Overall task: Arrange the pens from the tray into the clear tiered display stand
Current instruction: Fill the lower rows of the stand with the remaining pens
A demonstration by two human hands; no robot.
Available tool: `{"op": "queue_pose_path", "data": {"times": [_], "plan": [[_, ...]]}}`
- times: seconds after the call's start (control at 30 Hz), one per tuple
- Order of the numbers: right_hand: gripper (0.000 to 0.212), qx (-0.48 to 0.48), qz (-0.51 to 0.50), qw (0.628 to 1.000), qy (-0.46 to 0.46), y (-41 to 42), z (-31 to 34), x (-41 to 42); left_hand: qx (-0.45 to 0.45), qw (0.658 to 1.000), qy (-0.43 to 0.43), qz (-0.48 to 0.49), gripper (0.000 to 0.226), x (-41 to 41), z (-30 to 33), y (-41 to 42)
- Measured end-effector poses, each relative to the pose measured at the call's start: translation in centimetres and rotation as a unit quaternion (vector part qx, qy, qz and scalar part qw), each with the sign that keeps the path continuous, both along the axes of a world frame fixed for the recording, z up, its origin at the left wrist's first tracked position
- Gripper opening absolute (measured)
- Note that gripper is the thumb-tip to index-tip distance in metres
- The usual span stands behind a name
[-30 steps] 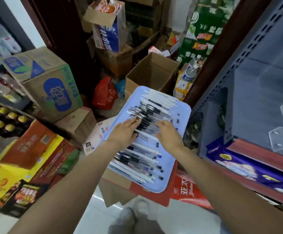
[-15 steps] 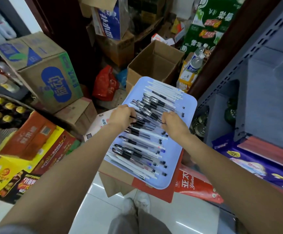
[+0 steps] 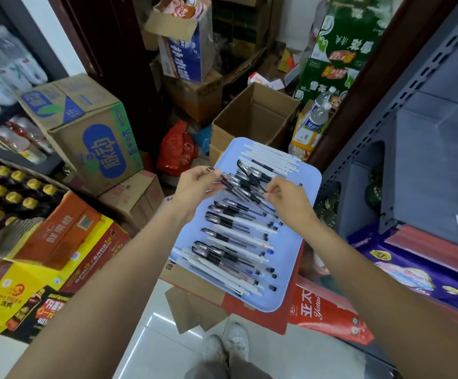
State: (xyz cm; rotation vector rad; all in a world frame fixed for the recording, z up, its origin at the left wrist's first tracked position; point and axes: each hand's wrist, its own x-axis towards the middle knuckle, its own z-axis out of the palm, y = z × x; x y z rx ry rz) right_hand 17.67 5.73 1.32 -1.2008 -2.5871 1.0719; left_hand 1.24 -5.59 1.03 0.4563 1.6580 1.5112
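Both hands meet over the far half of the blue tray [image 3: 299, 280]. The left hand [image 3: 195, 184] and right hand [image 3: 288, 201] each grip an end of a bundle of black pens [image 3: 243, 184]. More pens [image 3: 233, 244] lie below the hands, nearer the person's shoes [image 3: 226, 348].

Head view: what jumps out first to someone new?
The light blue tray at centre, covered with black and white pens. Over its far half, the left hand and right hand pinch a bundle of black pens between them. Stacked drink cartons crowd the left; a grey shelf stands right.
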Motion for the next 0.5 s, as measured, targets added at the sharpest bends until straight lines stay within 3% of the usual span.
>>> {"op": "queue_pose_path", "data": {"times": [0.17,0.33,0.5], "plan": [[0.005,-0.046,-0.028,0.989,0.140,-0.6,5.1,0.1,0.068,0.994,0.084,-0.005,0.020,1.6,5.5,2.6],[0.004,-0.066,-0.043,0.973,0.217,-0.2,10.4,1.9,0.101,0.958,0.258,-0.074,0.035,5.2,12.2,5.1],[0.009,-0.055,-0.046,0.966,0.247,0.9,15.0,7.4,0.155,0.933,0.297,-0.132,0.029,10.7,17.0,7.5]]}}
